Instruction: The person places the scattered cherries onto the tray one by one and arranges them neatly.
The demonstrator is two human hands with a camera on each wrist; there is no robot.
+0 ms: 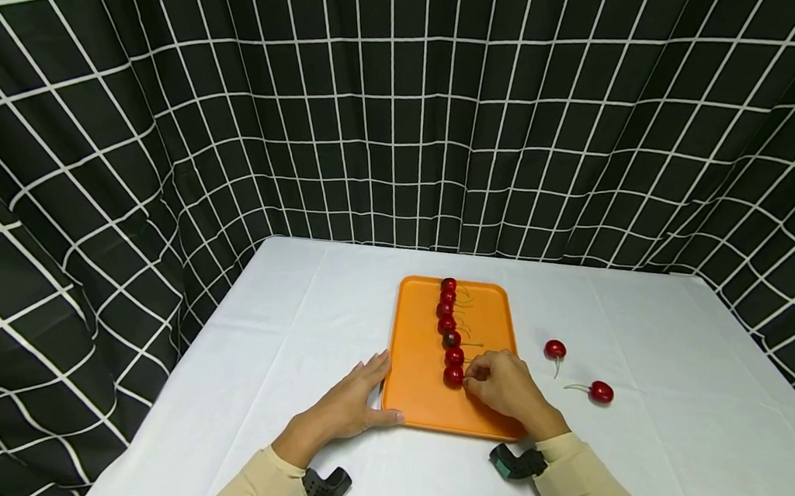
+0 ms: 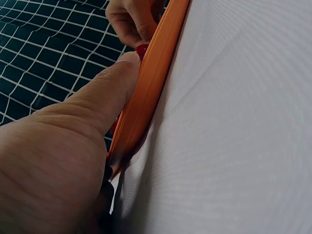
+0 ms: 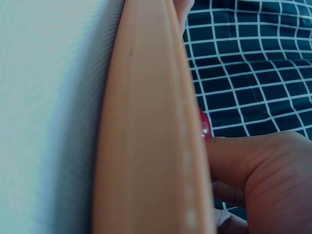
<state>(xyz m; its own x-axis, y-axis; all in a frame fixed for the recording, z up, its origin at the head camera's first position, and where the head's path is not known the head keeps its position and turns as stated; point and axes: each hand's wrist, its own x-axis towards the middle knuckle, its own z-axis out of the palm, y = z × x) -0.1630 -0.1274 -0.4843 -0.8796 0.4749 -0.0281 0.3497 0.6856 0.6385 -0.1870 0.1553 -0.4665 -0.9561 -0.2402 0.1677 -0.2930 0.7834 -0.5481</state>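
Observation:
An orange tray lies on the white cloth, with a row of several dark red cherries running from back to front, stems pointing right. At the row's front end my right hand pinches the nearest cherry at its stem side; its stem is hidden by the fingers. My left hand rests against the tray's left front corner, fingers extended along the left side and thumb on the front rim. In the left wrist view the left thumb presses the tray's rim.
Two loose cherries lie on the cloth right of the tray: one farther back, one nearer. A black curtain with a white grid surrounds the back and sides of the white-covered table.

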